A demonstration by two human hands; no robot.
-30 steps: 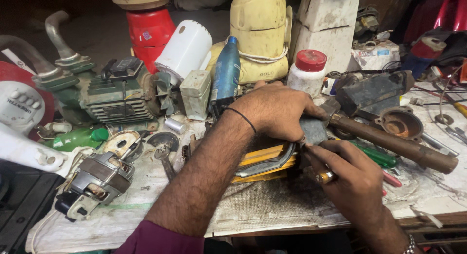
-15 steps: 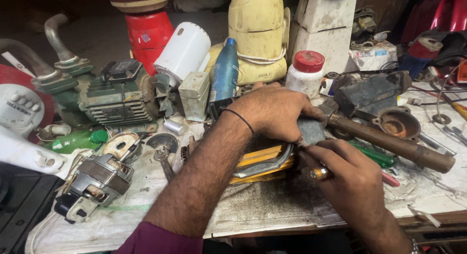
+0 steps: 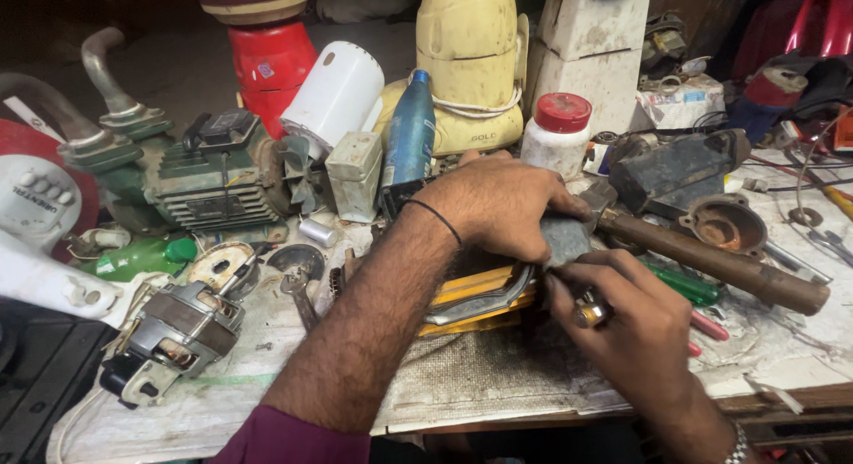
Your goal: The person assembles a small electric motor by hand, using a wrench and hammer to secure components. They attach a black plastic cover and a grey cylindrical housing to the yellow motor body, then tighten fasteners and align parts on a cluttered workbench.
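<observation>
My left hand (image 3: 498, 202) reaches across the bench and grips a flat grey metal part (image 3: 565, 237), thumb and fingers closed on it. A thin black band circles that wrist. Just below, my right hand (image 3: 635, 326) touches the same grey part with its fingertips and holds a small brass-coloured cylindrical piece (image 3: 590, 314) against the palm. Under both hands lies a yellow tool body (image 3: 480, 291) with a curved metal handle. A rusty brown hammer-like handle (image 3: 711, 260) runs off to the right of the grey part.
The bench (image 3: 498, 375) is crowded: a green motor (image 3: 213, 184), a bare electric motor (image 3: 178, 331), a blue bottle (image 3: 409, 140), a white jar with red lid (image 3: 557, 131), a cream mixer base (image 3: 466, 64), green screwdriver (image 3: 684, 285), wrench (image 3: 298, 291), pliers at far right.
Both hands stay on the grey part. My right hand has shifted slightly, and the brass piece now shows more clearly between its fingers.
</observation>
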